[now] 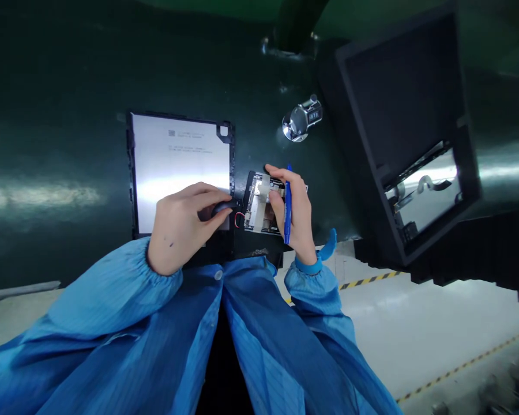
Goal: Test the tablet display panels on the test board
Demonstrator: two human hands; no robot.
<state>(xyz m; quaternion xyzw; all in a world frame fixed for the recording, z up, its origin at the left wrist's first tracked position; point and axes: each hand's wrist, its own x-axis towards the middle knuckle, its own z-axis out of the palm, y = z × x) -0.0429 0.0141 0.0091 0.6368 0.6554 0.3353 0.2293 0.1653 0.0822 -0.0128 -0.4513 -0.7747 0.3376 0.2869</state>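
My left hand (190, 222) pinches a small dark piece (225, 206) between thumb and fingertips, over the right edge of a flat display panel (179, 173) with a silver back and black frame. To the right of it, my right hand (294, 210) grips a circuit board (259, 203), thumb on top. A pale strip of tape crosses that board, and short red wires (239, 219) come out at its left side. A blue pen (288, 207) is also held in my right hand, lying along the fingers. What exactly the dark piece is, I cannot make out.
A chrome tally counter (303, 119) lies on the dark green work surface (69, 132) beyond the board. Further right, a deep black tray (346, 144) holds a panel with a silvery back (432, 196). A dark post (298, 26) stands at the back.
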